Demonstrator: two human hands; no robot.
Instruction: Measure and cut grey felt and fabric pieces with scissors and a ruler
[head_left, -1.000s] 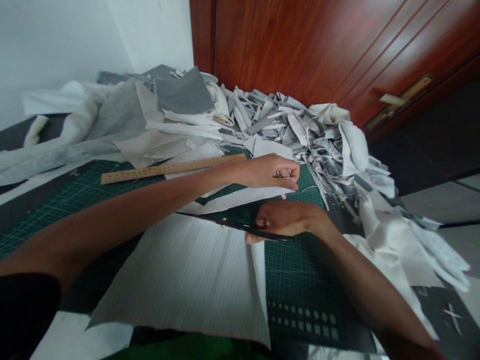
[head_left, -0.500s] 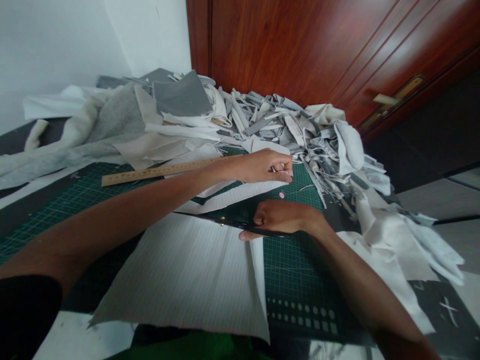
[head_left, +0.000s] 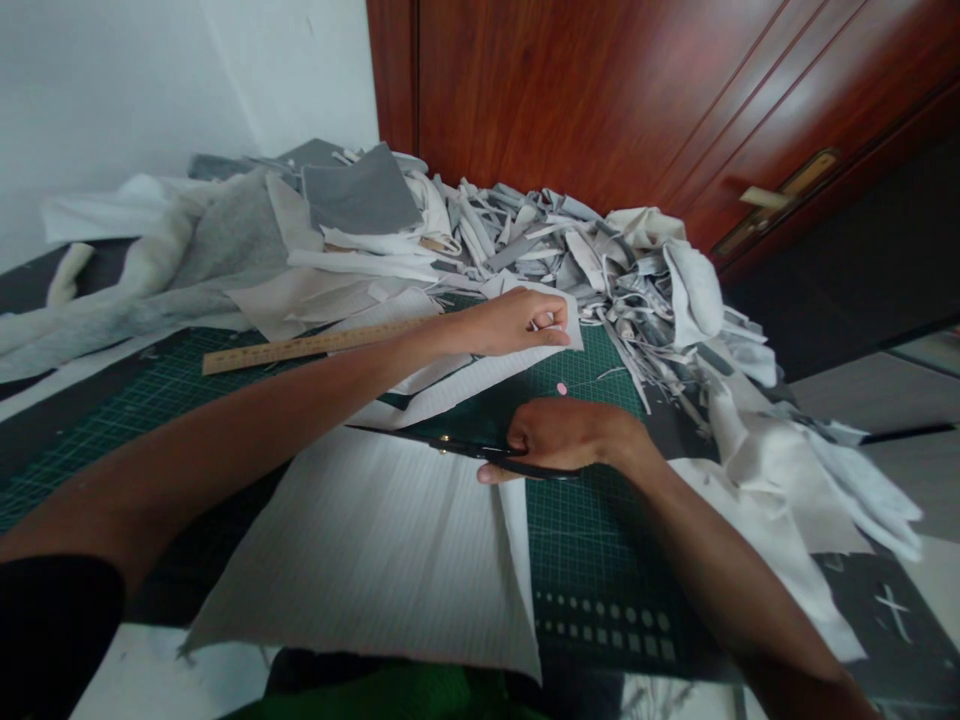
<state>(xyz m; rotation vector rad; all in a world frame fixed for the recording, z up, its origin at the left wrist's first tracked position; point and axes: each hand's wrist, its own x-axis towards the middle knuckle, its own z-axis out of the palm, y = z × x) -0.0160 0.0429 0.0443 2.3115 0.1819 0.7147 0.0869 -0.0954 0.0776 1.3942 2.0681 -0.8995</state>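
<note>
My right hand (head_left: 566, 435) grips a pair of black scissors (head_left: 469, 449), whose blades point left along the cut edge of a white ribbed fabric piece (head_left: 382, 550). That piece hangs over the table's near edge. Above the scissors, a strip of the same fabric (head_left: 465, 390) is pulled away from it, and my left hand (head_left: 525, 322) pinches the strip's right end. My left forearm crosses over the blade tips' side, so the far end of the cut is hidden. A small pink disc (head_left: 562, 389) lies between my hands.
A green cutting mat (head_left: 592, 540) covers the table. A wooden ruler (head_left: 300, 350) lies behind my left forearm. Heaped grey and white fabric scraps (head_left: 540, 230) line the back and right, near a wooden door (head_left: 570, 90). Rolled fabric (head_left: 150, 250) lies at the left.
My left hand has shifted slightly left and up with the strip. The scissor handles have spread slightly, while my right hand stays almost in place.
</note>
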